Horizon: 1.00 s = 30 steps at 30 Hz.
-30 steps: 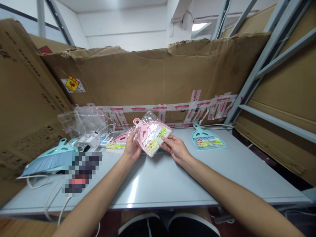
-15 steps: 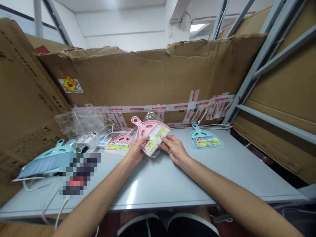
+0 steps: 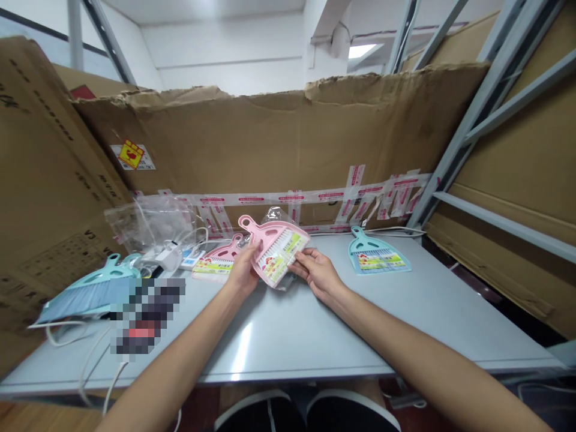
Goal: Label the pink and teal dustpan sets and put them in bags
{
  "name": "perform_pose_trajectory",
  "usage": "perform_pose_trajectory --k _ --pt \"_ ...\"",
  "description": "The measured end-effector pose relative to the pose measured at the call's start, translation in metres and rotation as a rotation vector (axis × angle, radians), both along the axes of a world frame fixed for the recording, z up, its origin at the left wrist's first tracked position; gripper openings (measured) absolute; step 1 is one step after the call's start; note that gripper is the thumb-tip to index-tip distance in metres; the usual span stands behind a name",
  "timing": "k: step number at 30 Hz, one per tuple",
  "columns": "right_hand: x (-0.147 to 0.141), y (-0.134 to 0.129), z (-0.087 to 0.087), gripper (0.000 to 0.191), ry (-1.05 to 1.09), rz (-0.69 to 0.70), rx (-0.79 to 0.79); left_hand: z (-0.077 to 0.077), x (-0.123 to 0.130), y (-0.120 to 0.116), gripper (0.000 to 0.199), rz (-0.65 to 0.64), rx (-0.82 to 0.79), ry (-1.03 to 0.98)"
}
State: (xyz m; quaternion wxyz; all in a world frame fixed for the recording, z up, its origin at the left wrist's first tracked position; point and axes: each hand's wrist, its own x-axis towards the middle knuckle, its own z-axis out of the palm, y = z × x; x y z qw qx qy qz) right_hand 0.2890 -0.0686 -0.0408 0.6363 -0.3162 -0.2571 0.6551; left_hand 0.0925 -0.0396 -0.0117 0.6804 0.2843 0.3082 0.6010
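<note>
A pink dustpan and brush set [image 3: 275, 247] is tilted above the table's middle, with a green and white label and clear plastic wrap around it. My left hand [image 3: 244, 270] is closed on its left edge, the thumb on the front. My right hand [image 3: 318, 271] pinches the lower right part near the label. Left of it on the table, a second pink dustpan set [image 3: 220, 258] lies partly behind my left hand. Over to the right lies a turquoise dustpan set [image 3: 378, 255] with blue bristles and a label. Another turquoise dustpan set [image 3: 90, 285] is at the far left.
Crumpled clear plastic bags [image 3: 153, 225], a white plug adapter [image 3: 168, 258] and cables crowd the left back of the grey table [image 3: 315, 342]. A pixelated dark object [image 3: 148, 315] lies left of my left forearm. A cardboard wall [image 3: 270, 144] and metal shelf posts enclose the table.
The pink dustpan set is turned slightly, so more of its label and bristles shows. My left hand has shifted a little left and down along its edge. The view has moved slightly.
</note>
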Motion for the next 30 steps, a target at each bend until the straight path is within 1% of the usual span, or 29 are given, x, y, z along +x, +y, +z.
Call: perform_pose_trajectory --k 3,6,10,13,14,16,18,19,20,21,24,25,27,30 --pt "0.000 0.000 -0.002 0.054 -0.013 -0.012 0.006 -0.007 0.002 0.000 0.034 -0.014 -0.021 0.037" --pt "0.000 0.000 -0.002 0.056 -0.023 -0.028 0.012 -0.009 0.005 -0.003 0.031 -0.025 -0.047 0.059" --pt "0.000 -0.002 0.004 0.055 -0.046 0.007 0.050 -0.003 0.006 -0.003 0.035 -0.053 -0.058 -0.039" --pt "0.003 -0.003 0.007 0.054 -0.146 0.045 0.083 0.003 0.002 0.001 0.041 -0.037 -0.111 -0.123" --pt "0.005 -0.003 0.008 0.055 -0.197 0.032 0.093 0.004 0.000 0.003 0.043 -0.024 -0.126 -0.142" --pt "0.008 -0.002 0.008 0.054 -0.278 -0.050 0.110 0.005 -0.004 0.006 0.048 -0.004 -0.127 -0.174" --pt "0.010 -0.001 0.008 0.054 -0.296 -0.149 0.115 0.005 -0.007 0.008 0.053 -0.007 -0.109 -0.195" --pt "0.010 0.000 0.009 0.055 -0.284 -0.173 0.116 0.004 -0.007 0.008 0.054 -0.016 -0.104 -0.199" --pt "0.011 0.000 0.010 0.056 -0.266 -0.164 0.119 0.003 -0.008 0.007 0.056 -0.029 -0.103 -0.198" --pt "0.010 0.000 0.012 0.057 -0.248 -0.118 0.127 0.002 -0.007 0.007 0.057 -0.043 -0.103 -0.194" --pt "0.009 -0.002 0.015 0.056 -0.203 0.106 0.165 -0.003 -0.004 0.005 0.059 -0.100 -0.094 -0.180" --pt "0.009 -0.002 0.016 0.054 -0.199 0.157 0.169 -0.004 -0.003 0.004 0.060 -0.114 -0.088 -0.178" --pt "0.008 -0.002 0.014 0.053 -0.213 0.192 0.166 -0.005 -0.001 0.003 0.060 -0.122 -0.083 -0.174" --pt "0.008 0.001 0.010 0.056 -0.249 0.170 0.147 -0.003 0.001 -0.001 0.059 -0.125 -0.068 -0.168"
